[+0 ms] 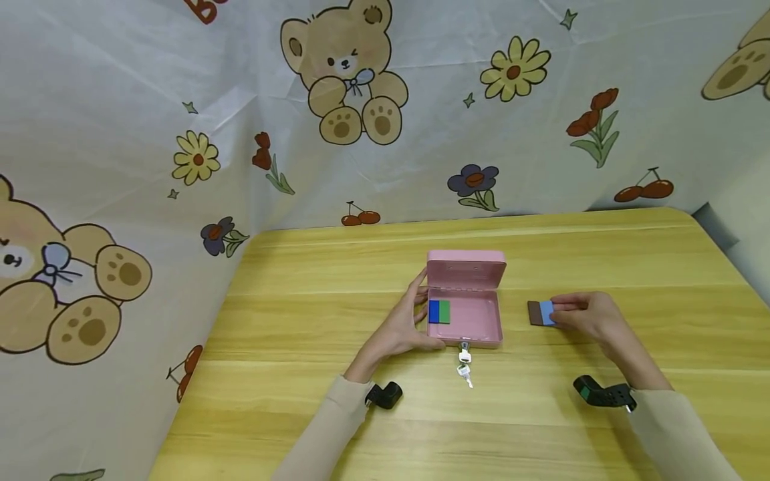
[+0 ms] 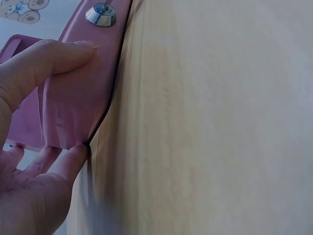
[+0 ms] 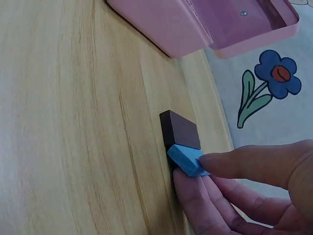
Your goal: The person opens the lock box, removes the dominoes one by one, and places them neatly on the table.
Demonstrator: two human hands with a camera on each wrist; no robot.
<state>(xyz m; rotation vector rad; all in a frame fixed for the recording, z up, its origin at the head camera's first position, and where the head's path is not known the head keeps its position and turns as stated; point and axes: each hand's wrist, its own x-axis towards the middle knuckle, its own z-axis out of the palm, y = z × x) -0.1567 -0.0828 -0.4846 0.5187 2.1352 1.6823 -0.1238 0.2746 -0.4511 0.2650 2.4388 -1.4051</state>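
Note:
A pink metal cash box [image 1: 472,339] stands on the table with its lid [image 1: 466,268] raised. My left hand [image 1: 402,324] grips its left front corner, thumb along the front wall and fingers against the left side. Inside, at the left, a dark blue block [image 1: 434,312] and a green block [image 1: 444,312] lie side by side. Right of the box, my right hand [image 1: 592,317] pinches a light blue block [image 3: 188,159], which looks slightly tilted in the right wrist view. Touching or very near it is a dark brown block [image 3: 181,129] on the table.
From the lock [image 2: 101,15] on the box front, keys [image 1: 464,367] hang over the wooden table [image 1: 301,267]. A white cloth [image 1: 421,180] printed with bears and flowers hangs behind the table and along its left side.

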